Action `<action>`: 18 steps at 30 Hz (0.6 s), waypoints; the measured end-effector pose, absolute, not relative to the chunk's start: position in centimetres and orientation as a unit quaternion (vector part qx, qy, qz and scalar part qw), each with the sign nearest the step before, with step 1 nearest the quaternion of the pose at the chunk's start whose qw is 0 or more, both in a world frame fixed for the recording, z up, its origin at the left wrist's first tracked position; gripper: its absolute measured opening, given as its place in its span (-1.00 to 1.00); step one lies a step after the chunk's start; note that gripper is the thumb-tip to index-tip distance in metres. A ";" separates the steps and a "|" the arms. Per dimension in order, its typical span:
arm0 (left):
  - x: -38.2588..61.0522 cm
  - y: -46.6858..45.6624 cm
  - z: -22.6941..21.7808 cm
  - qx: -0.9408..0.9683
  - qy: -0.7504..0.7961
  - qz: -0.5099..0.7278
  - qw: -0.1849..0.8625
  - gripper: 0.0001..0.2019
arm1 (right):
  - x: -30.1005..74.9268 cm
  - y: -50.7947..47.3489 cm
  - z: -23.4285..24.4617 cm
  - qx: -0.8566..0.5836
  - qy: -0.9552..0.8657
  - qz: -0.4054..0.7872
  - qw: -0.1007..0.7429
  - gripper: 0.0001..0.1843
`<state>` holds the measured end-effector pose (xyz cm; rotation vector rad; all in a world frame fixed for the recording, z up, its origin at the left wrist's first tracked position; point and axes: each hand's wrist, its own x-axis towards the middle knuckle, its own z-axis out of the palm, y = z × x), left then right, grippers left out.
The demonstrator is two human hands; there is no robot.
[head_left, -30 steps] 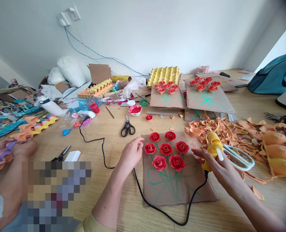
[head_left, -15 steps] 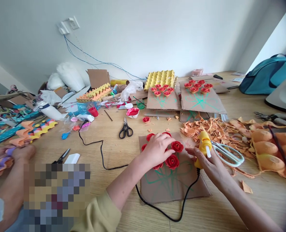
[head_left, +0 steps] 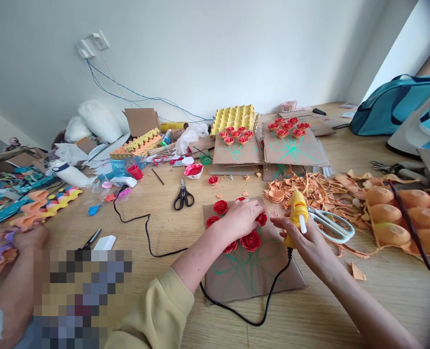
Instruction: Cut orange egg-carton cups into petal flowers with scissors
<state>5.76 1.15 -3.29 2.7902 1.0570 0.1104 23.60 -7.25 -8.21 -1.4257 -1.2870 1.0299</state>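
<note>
My left hand (head_left: 244, 218) reaches over a cardboard sheet (head_left: 251, 276) with green painted stems. Its fingers curl down onto a red flower (head_left: 261, 219) at the right of the cluster; the palm hides part of the group. Other red flowers show around it, such as one in front (head_left: 250, 241) and one at the upper left (head_left: 220, 207). In my right hand (head_left: 305, 237) is a yellow glue gun (head_left: 296, 206), held just right of the sheet. Its black cord (head_left: 249, 321) loops across the sheet's front.
Black-handled scissors (head_left: 183, 196), a loose red flower (head_left: 214, 180) and a red paint dish (head_left: 193, 170) lie behind the sheet. Orange scraps (head_left: 305, 186), pale-handled scissors (head_left: 333, 227) and an egg carton (head_left: 389, 213) lie to the right. At left, another person's hands (head_left: 29, 240) hold a carton strip.
My left hand has shifted right across the cluster onto the right-hand flower, uncovering flowers at the left. The glue gun stays in my right hand. The whole view has shifted slightly.
</note>
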 end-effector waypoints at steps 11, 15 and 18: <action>1.0 -3.2 -1.6 0.914 0.364 0.116 0.138 -0.70 | 23.2 -7.9 -6.6 -0.593 -0.510 0.427 0.453 -0.37; 0.7 -5.1 -2.4 0.918 0.374 0.079 0.101 -0.57 | 23.3 -7.9 -6.8 -0.582 -0.505 0.433 0.468 -0.33; 1.3 -5.4 -3.1 0.923 0.372 0.057 0.081 -0.59 | 23.6 -7.9 -7.1 -0.592 -0.511 0.435 0.447 -0.30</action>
